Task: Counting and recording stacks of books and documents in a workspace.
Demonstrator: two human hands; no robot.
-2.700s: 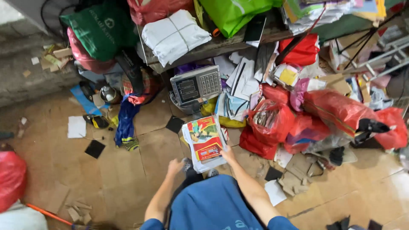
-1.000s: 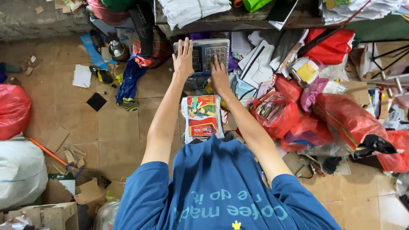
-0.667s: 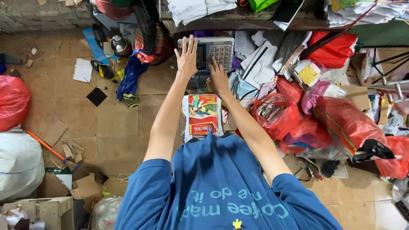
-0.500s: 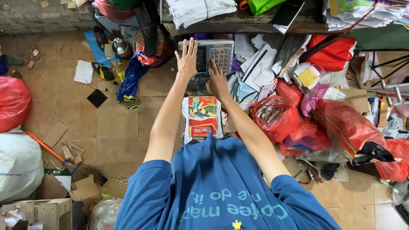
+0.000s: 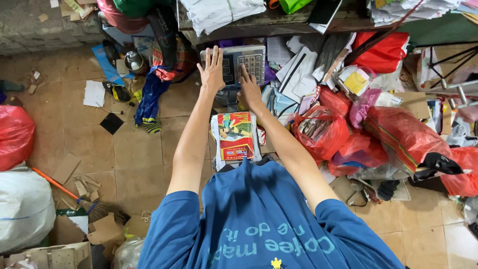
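A grey weighing scale display head (image 5: 235, 65) with a keypad stands on the tiled floor at the top centre. My left hand (image 5: 211, 69) rests flat on its left side, fingers spread. My right hand (image 5: 249, 89) touches the keypad on its right side with a fingertip. Below both forearms, a stack of printed paper with a red and green cover (image 5: 235, 137) lies on the scale platform. Both hands hold nothing.
Red plastic bags (image 5: 328, 134) full of scrap crowd the right. Papers and envelopes (image 5: 298, 74) lean behind the scale under a wooden shelf (image 5: 279, 22). A white sack (image 5: 22, 209), a broom (image 5: 64, 192) and cardboard scraps lie at the lower left.
The view shifted a little; my left hand stays on the display head, and my right hand has moved slightly onto the keypad. The paper stack has not moved.
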